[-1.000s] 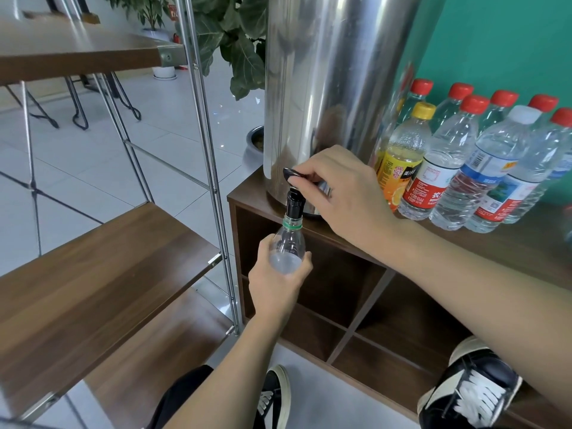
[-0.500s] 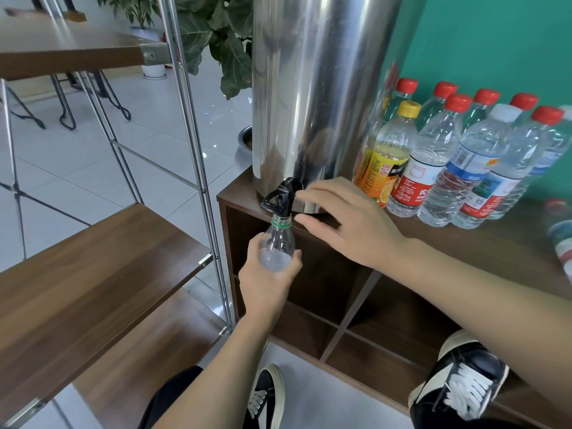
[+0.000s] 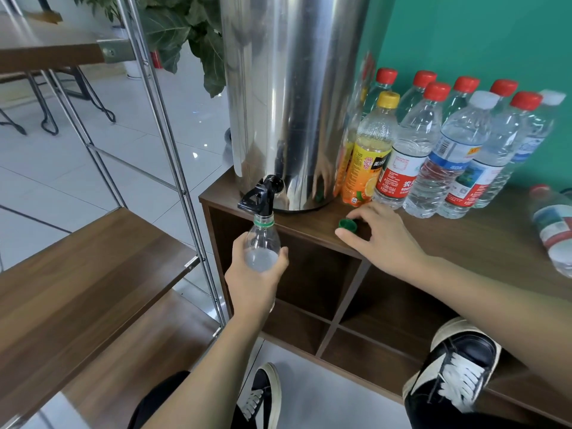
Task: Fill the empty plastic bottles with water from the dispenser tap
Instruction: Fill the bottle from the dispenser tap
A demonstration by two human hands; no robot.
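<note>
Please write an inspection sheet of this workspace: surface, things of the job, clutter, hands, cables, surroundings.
Surface: brown wooden cabinet top, with open compartments below.
Job's things: steel dispenser at the cabinet's left end; black tap over the neck of the clear bottle; green cap lying on the top.
Clutter: capped bottles in a row by the wall; one bottle lying down.
Hands: left hand holds the clear bottle; right hand touches the cap.
Cables: nothing seen.
Surroundings: metal shelf rack, plant, teal wall.
</note>
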